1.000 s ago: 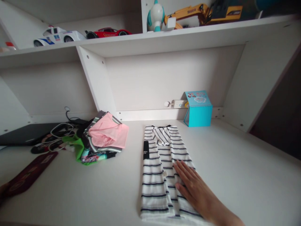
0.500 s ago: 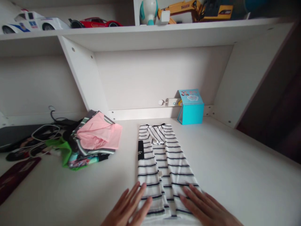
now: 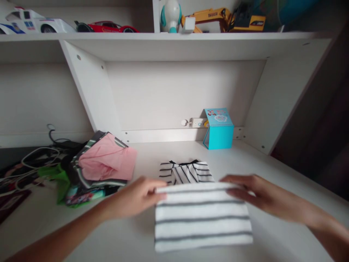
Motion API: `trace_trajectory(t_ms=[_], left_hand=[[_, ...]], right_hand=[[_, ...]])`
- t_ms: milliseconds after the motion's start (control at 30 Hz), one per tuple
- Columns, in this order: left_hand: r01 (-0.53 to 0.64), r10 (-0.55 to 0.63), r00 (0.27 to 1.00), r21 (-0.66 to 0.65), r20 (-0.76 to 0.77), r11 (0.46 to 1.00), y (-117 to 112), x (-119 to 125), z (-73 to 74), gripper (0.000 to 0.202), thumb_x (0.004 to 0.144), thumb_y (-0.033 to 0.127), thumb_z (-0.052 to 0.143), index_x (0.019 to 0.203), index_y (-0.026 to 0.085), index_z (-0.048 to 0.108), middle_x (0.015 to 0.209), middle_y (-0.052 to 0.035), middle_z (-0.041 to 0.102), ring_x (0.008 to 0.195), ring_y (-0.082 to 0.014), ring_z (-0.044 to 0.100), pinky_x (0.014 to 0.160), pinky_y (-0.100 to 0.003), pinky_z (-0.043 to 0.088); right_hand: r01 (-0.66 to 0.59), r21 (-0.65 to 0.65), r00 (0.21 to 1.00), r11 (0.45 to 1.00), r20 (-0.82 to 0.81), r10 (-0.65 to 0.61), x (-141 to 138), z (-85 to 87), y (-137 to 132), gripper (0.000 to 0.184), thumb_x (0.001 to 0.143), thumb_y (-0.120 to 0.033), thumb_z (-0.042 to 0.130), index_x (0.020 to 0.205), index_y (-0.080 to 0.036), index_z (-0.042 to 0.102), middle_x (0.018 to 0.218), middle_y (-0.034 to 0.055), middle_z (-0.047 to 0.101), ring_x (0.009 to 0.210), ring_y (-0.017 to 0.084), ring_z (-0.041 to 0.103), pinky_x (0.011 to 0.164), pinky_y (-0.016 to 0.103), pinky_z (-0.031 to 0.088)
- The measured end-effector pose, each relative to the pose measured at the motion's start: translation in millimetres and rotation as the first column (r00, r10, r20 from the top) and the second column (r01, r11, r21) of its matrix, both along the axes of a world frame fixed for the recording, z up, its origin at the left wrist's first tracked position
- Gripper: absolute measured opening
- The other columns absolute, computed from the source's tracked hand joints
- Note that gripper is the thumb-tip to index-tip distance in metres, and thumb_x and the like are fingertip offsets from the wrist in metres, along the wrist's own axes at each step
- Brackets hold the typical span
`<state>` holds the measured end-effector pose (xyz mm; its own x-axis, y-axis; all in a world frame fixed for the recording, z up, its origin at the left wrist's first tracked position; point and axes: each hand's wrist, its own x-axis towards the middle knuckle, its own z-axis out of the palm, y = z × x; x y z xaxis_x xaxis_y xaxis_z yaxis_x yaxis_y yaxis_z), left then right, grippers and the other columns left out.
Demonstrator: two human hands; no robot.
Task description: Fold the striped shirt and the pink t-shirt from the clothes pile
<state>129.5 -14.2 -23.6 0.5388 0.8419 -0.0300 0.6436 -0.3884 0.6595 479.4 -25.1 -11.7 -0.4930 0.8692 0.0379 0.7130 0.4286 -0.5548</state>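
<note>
Two sides of the striped shirt sat pinched — left hand, right hand — collar straight beyond them, on the surface.

Looks like matt cloth in the striped garment, smooth board in the desk, glossy plastic in the red car, card in the calendar.

Striped shirt: raised end motion-blurred, hides the shirt's middle. Left hand and right hand blurred too, forearms cut off by frame. White toy police car and flat maroon item clipped at left edge. Desk calendar partly covers socket. Toy excavator rear label unreadable.
</note>
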Motion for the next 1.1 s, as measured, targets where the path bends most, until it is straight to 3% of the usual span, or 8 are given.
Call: trace_trajectory(t_ms=[100,233,400,500,600,767,933,1100], left_hand=[[0.049,-0.029,0.994,-0.195,0.102,0.980,77,24,17.8,0.030,0.070,0.046,0.055,0.068,0.016,0.056,0.060,0.0040,0.047,0.059,-0.0105,0.046,0.056,-0.022,0.039],[-0.080,0.119,0.991,-0.411,0.069,0.908,140,30,-5.2,0.032,0.056,0.041,0.067,0.068,0.014,0.055,0.059,0.0039,0.048,0.058,-0.0107,0.048,0.057,-0.024,0.041],[0.036,0.042,0.976,-0.353,0.212,0.935,163,21,-14.3,0.034,0.062,0.044,0.063,0.079,0.014,0.058,0.072,0.0011,0.056,0.065,-0.0118,0.054,0.063,-0.025,0.044],[-0.091,0.094,0.996,-0.152,0.009,0.984,174,23,-24.4,0.030,0.066,0.042,0.057,0.076,0.014,0.058,0.067,0.0013,0.056,0.064,-0.0131,0.054,0.061,-0.024,0.043],[-0.194,0.208,0.961,0.092,-0.183,0.977,180,27,-46.1,0.026,0.062,0.039,0.059,0.069,0.014,0.059,0.064,-0.0003,0.056,0.069,-0.0174,0.054,0.063,-0.026,0.041],[-0.219,0.255,0.944,0.180,-0.208,0.959,176,31,-64.3,0.029,0.063,0.036,0.059,0.083,0.014,0.059,0.079,-0.0031,0.060,0.076,-0.0188,0.053,0.065,-0.025,0.038],[-0.129,0.156,0.957,0.120,-0.245,0.984,175,32,-39.0,0.015,0.059,0.028,0.063,0.060,0.014,0.057,0.057,0.0025,0.054,0.062,-0.0154,0.052,0.056,-0.021,0.037],[-0.076,0.085,0.996,0.312,-0.015,0.947,146,30,38.4,0.019,0.068,0.026,0.056,0.084,0.016,0.056,0.080,0.0011,0.059,0.075,-0.0130,0.053,0.068,-0.020,0.039]], right_hand=[[-0.002,-0.156,0.990,0.988,-0.139,-0.020,-20,-2.3,87,0.030,0.076,-0.041,0.051,0.091,-0.016,0.058,0.073,0.0018,0.058,0.067,0.015,0.055,0.057,0.025,0.047],[0.043,-0.188,0.991,0.981,-0.119,-0.066,-35,-41.3,145,0.022,0.074,-0.030,0.050,0.084,-0.011,0.055,0.062,-0.0005,0.051,0.053,0.010,0.050,0.046,0.021,0.043],[0.107,-0.068,0.989,0.992,-0.092,-0.113,-27,-51.6,167,0.021,0.079,-0.027,0.044,0.094,-0.014,0.053,0.072,0.0002,0.054,0.062,0.010,0.053,0.051,0.020,0.043],[0.193,0.011,0.981,0.981,0.005,-0.193,-26,-57.7,180,0.017,0.077,-0.023,0.052,0.092,-0.015,0.055,0.074,0.0013,0.056,0.067,0.012,0.053,0.059,0.023,0.044],[0.259,0.086,0.957,0.962,0.112,-0.268,-30,-75.9,186,0.020,0.078,-0.026,0.058,0.094,-0.015,0.056,0.089,0.0037,0.057,0.082,0.015,0.054,0.074,0.032,0.044],[0.331,0.131,0.914,0.935,0.203,-0.352,-34,-93.9,179,0.025,0.084,-0.034,0.053,0.100,-0.015,0.055,0.100,0.0039,0.057,0.088,0.016,0.055,0.079,0.037,0.045],[0.311,0.163,0.926,0.936,0.171,-0.337,-34,-61.2,169,0.016,0.078,-0.029,0.060,0.083,-0.014,0.058,0.080,0.0007,0.061,0.073,0.013,0.058,0.067,0.028,0.047],[0.334,0.382,0.939,0.862,-0.059,-0.338,-20,19.1,131,0.015,0.078,-0.025,0.055,0.091,-0.018,0.052,0.091,0.0036,0.062,0.083,0.014,0.057,0.069,0.022,0.043]])
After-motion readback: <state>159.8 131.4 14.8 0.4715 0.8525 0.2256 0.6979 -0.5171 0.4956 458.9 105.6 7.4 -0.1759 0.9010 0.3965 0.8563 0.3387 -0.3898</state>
